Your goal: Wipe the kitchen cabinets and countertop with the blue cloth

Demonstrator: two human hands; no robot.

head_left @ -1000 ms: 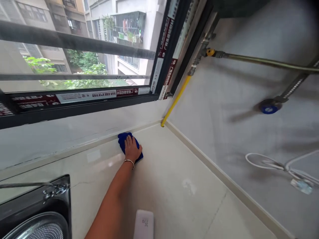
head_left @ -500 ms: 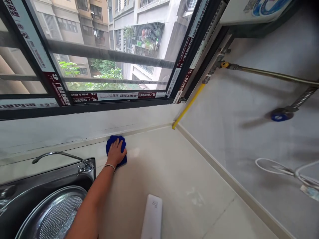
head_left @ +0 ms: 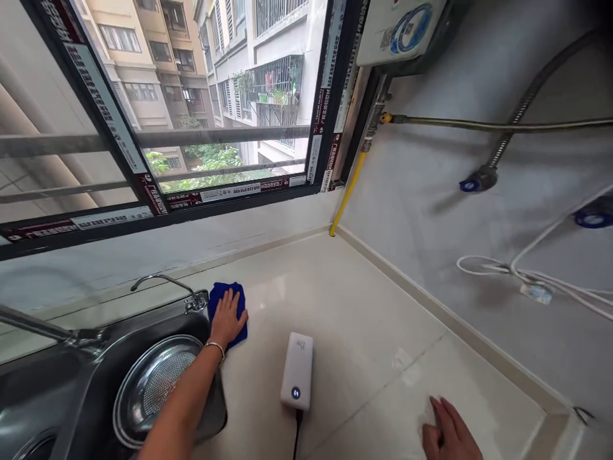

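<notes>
My left hand (head_left: 227, 321) lies flat on a dark blue cloth (head_left: 238, 337), its fingers stretched out and pressing it to the pale countertop beside the sink's right corner. The cloth is spread out under the palm and shows around the fingers. At the lower right, my right hand (head_left: 449, 434) hangs over the counter with two fingers extended and the thumb apart. Nothing shows in it; part of it is cut off by the frame's bottom edge. Between the hands, a white power bank (head_left: 297, 370) with a lit display lies on the countertop (head_left: 345, 300), a black cable plugged into it.
A steel sink (head_left: 90, 383) at left holds a round metal strainer basin (head_left: 125, 409). A small curved faucet (head_left: 165, 278) rises at its back rim. Behind stands a window frame (head_left: 230, 201). A yellow pipe (head_left: 348, 191) runs down the corner. White cables (head_left: 514, 268) hang on the right wall.
The view has shifted left and back, showing more sink and the whole power bank. My left hand and the cloth are nearer the sink's corner. My right hand has come into view.
</notes>
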